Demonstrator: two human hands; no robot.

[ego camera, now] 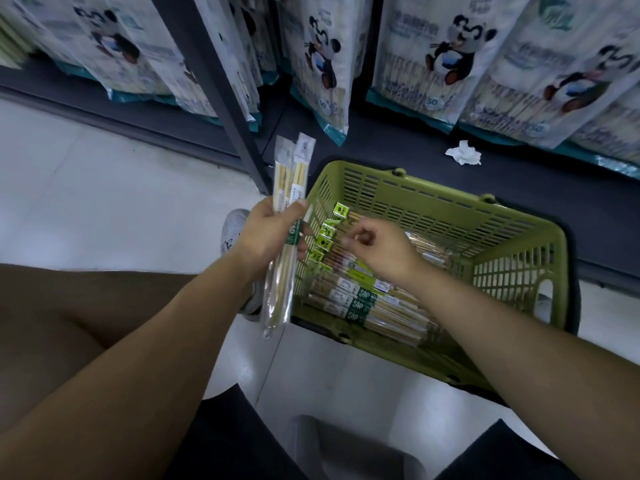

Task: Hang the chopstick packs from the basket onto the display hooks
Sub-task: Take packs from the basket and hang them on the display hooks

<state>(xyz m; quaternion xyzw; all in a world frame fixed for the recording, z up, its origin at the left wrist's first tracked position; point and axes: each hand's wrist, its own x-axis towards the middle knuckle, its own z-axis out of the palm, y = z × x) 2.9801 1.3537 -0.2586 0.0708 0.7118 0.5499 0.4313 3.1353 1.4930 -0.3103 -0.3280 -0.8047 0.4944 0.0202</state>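
A green plastic basket point(512, 251) stands on the floor and holds several clear chopstick packs point(367, 299) with green labels. My left hand point(273, 237) grips a small bundle of long clear chopstick packs point(287, 202), held upright just left of the basket. Inside the basket, my right hand point(377, 247) hovers over the lime-tagged packs point(327, 233) with fingers curled, thumb and forefinger close together; I cannot tell whether they pinch a pack. No display hooks show.
Large panda-printed bags point(325, 64) hang above a dark low shelf point(398, 147), where a crumpled white tissue point(464, 153) lies. A dark upright post point(221, 95) rises left of the basket. A grey shoe point(233, 233) sits on the pale floor.
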